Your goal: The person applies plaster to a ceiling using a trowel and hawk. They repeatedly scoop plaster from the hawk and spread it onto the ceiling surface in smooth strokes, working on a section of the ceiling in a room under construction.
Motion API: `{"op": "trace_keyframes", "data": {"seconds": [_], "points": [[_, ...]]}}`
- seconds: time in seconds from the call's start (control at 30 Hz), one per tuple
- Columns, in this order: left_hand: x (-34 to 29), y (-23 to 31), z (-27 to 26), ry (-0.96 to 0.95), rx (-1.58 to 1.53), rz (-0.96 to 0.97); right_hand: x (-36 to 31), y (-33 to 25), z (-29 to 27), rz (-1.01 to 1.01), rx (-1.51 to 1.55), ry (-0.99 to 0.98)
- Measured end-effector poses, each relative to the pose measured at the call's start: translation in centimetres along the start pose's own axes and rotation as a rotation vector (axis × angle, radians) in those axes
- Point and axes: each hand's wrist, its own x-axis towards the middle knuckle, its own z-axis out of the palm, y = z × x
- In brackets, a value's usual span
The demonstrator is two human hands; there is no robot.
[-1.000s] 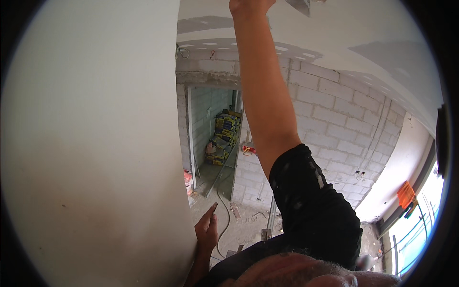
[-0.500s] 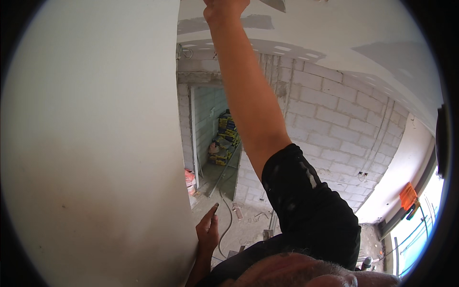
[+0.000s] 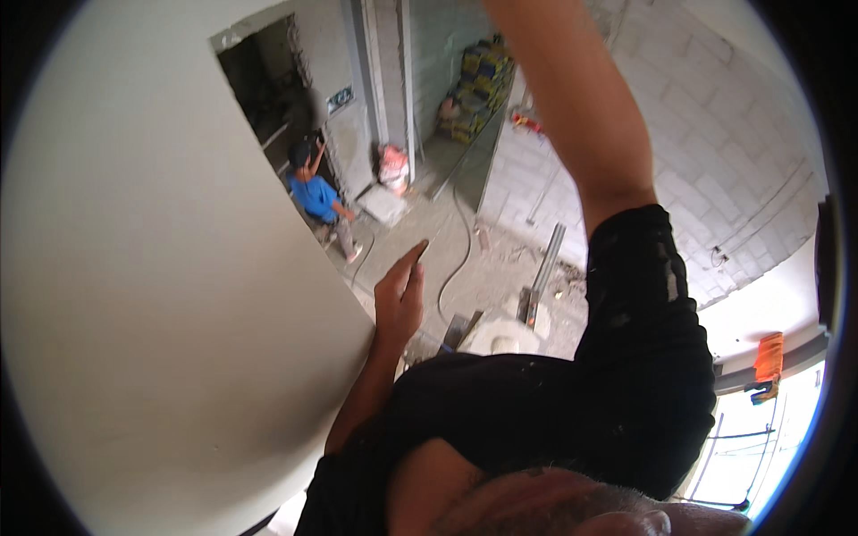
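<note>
View: tipped down and swung leftward over the past second; the ceiling with its grey patches has nearly all slid away, and more floor shows.
Right arm: the bare forearm [image 3: 581,98], below a black paint-flecked sleeve [image 3: 626,304], runs up past the top edge; the right hand is out of sight, so I cannot tell whether its fingers are apart or clamped.
Metal blade: the grey pointed blade, by that hand half a second ago, is beyond the picture now; as I judge it, the overhead reach goes on, but whatever contact it makes cannot be followed from here.
Left hand: the left hand [image 3: 399,299] is raised beside the wall's edge, forefinger pointing up, thumb close to it; a dark sliver shows there, and I can't tell whether it is something pinched or shadow.
Pale wall: the broad, smooth off-white wall [image 3: 179,313] fills the left side, nearest that hand.
Opening: a co-worker in a blue shirt [image 3: 315,195] has come into view by a rough-edged dark doorway [image 3: 259,76].
Floor: a red-and-white sack [image 3: 391,167] and a thin grey hose [image 3: 464,246] lie beyond the hand.
</note>
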Motion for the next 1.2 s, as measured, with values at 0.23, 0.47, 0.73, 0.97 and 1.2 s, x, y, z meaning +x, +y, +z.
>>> {"op": "trace_keyframes", "data": {"seconds": [0.23,0.47,0.73,0.97,1.2], "points": [[0.0,-1.3,0.2,-0.053,0.031,-0.188,-11.0,-3.7,-14.8,0.482,-0.508,-0.643],[-0.1,-1.9,0.2,-0.065,0.037,-0.237,-34.2,-1.2,-23.4,0.689,-0.740,0.168],[-0.4,-2.2,0.3,-0.041,0.052,-0.289,-49.1,-0.9,-23.5,1.092,-0.646,0.527],[-0.3,-1.9,1.0,0.016,0.021,-0.308,-51.3,-0.8,-22.9,1.148,-0.605,0.440],[0.1,-2.0,0.9,0.025,-0.019,-0.343,-52.1,-1.5,-20.8,1.218,-0.683,0.358]]}}
